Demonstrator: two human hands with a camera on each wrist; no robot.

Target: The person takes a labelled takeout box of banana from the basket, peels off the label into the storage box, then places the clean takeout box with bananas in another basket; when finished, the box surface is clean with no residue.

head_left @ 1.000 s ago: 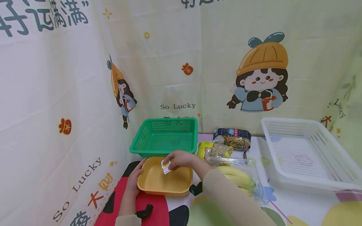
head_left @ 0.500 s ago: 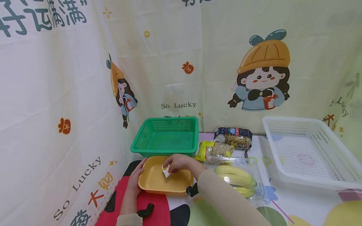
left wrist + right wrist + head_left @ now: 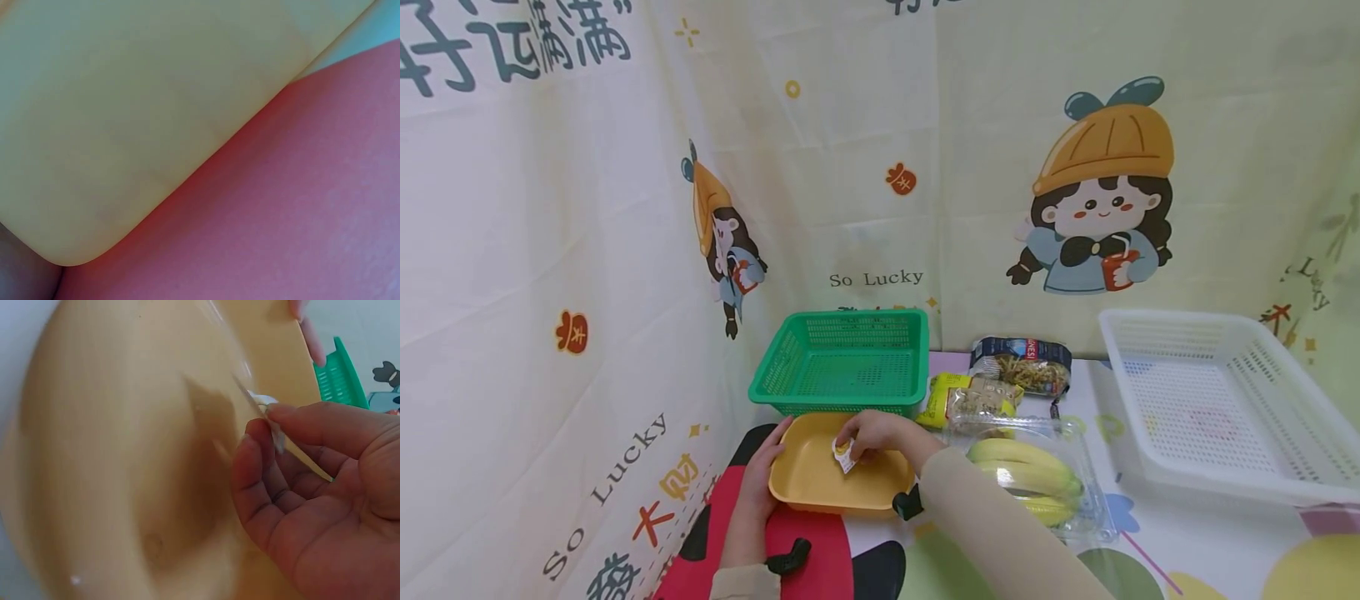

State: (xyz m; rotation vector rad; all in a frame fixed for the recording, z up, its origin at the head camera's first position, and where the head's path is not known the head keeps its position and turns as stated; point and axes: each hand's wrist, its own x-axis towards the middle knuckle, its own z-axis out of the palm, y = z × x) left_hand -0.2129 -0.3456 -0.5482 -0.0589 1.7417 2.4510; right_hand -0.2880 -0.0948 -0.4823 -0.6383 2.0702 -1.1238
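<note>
My right hand [image 3: 883, 435] pinches a small white paper tag with a yellow print [image 3: 845, 457] between thumb and fingertips, inside a yellow plastic basin [image 3: 808, 483]. From the right wrist, the tag [image 3: 265, 412] shows nearly edge-on over the basin's inner surface, and the other fingers curl below it. My left hand [image 3: 760, 479] holds the basin at its left side. A fingertip [image 3: 299, 307] of that hand comes over the rim in the right wrist view. The left wrist view is mostly filled by the basin's outer wall [image 3: 137, 119]; the hand is largely hidden there.
Behind the basin stands a green basket [image 3: 763, 379]. To the right are a yellow bag of dry food [image 3: 973, 400], a dark pasta bag [image 3: 1021, 367] and a clear plastic box [image 3: 1101, 508] with bananas [image 3: 1026, 471]. A white basket [image 3: 1150, 475] stands at far right, and a printed curtain [image 3: 850, 183] hangs behind.
My right hand has moved slightly lower in the basin with the tag, which has tilted. My left hand keeps its hold on the basin.
</note>
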